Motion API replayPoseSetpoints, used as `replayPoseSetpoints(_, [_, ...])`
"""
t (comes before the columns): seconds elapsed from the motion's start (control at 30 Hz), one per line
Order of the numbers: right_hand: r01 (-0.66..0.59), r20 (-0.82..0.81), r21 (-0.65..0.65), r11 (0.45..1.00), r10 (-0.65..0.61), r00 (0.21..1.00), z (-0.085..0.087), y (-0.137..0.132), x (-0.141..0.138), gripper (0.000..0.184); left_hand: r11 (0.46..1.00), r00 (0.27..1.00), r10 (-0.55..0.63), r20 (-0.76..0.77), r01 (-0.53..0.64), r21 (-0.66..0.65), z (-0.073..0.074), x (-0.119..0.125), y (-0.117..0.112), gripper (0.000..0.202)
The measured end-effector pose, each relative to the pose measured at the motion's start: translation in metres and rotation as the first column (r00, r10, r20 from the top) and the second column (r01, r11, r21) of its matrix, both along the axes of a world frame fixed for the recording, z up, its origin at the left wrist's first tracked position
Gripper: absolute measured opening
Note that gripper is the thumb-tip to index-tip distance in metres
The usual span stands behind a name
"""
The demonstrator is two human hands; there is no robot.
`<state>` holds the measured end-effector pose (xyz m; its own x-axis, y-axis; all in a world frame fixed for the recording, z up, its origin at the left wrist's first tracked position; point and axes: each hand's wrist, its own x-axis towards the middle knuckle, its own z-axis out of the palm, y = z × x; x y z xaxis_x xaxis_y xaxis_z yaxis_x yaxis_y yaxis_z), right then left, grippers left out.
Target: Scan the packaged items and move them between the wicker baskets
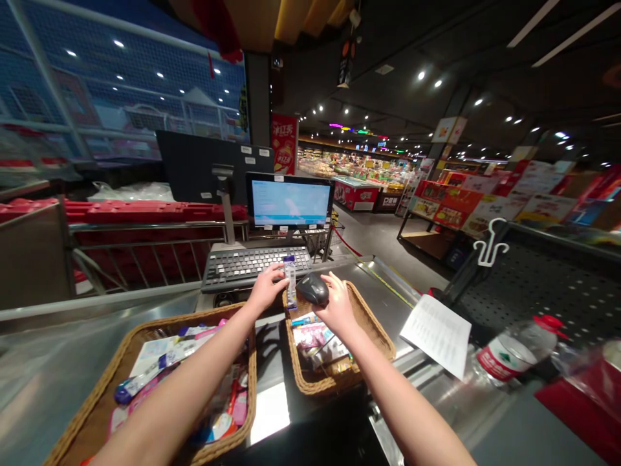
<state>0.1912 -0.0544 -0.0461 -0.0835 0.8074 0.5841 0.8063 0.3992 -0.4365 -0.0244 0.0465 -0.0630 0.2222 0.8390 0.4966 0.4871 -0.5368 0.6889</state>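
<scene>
My L hand [266, 289] pinches a slim wrapped packet [290, 279] upright, just in front of the keyboard [242, 265]. R hand [338, 305] is curled over a black mouse-like device [313, 289], right beside the packet, at the far rim of the small wicker basket [383, 340]. Bigger wicker basket [87, 414] sits under my L forearm. Monitor [288, 202] lit behind the keyboard. Printed sheet [436, 331] & water bottle [514, 353] lie on the worktop [48, 369], R side.

left hand [266, 289]: fingers pinched | right hand [338, 305]: fingers curled, palm down
</scene>
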Motion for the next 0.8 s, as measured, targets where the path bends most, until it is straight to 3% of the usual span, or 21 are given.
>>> replayPoseSetpoints(0.8, [-0.088, -0.009, -0.041, 0.995, 0.088, 0.996, 0.013, -0.006, -0.031, 0.043, 0.999, 0.997, 0.053, 0.052, -0.052, -0.015, 0.002, -0.037, -0.008, 0.013])
